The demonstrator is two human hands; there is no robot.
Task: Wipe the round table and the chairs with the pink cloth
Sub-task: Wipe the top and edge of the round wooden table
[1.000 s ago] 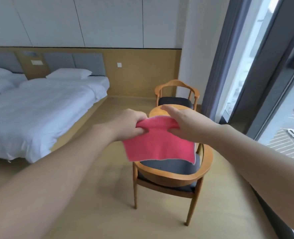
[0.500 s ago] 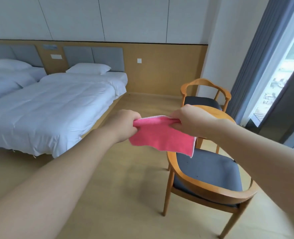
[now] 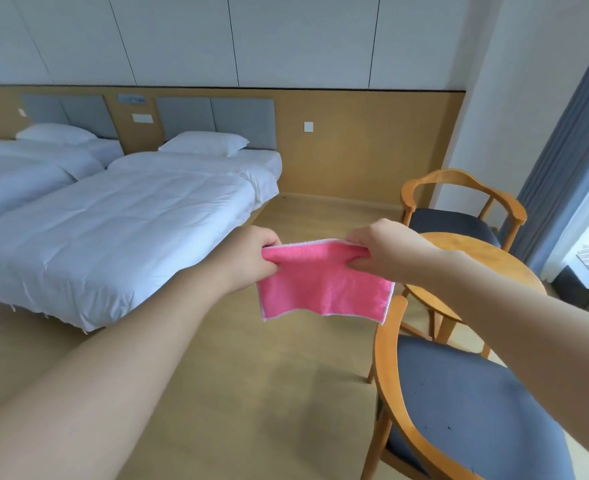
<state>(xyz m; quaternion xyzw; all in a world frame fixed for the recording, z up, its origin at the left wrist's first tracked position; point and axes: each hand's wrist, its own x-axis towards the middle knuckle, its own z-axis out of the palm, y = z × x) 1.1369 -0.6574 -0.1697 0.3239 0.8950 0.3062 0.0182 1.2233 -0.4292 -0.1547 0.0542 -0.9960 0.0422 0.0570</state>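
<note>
Head view of a bedroom, read from left to right. At far left stand two beds (image 3: 113,216) with white bedding, well apart from the work and playing no part in it. At centre, the left hand (image 3: 248,259) pinches the upper left corner of the pink cloth (image 3: 320,284), fingers curled around the fabric. The cloth hangs in the air between the two hands, its top edge pulled nearly taut and level, so that its long axis runs left to right; its lower edge hangs free above the floor and touches no furniture. The right hand (image 3: 386,251) grips the upper right corner in the same curled manner. To the right of that hand, and slightly beyond it, lies the round table (image 3: 476,258), partly hidden by the right forearm; the near chair (image 3: 473,407) stands at lower right, its curved backrest rising just beside the cloth's lower right corner, while the far chair (image 3: 459,209) sits behind the table, before the curtain (image 3: 563,168). The governing relation: every surface to be wiped lies to the right of the cloth, so the right hand is the nearer. As a judgement, wiping has not yet begun, and the coming move calls for carrying the cloth rightward and down onto the tabletop or the chair.
</note>
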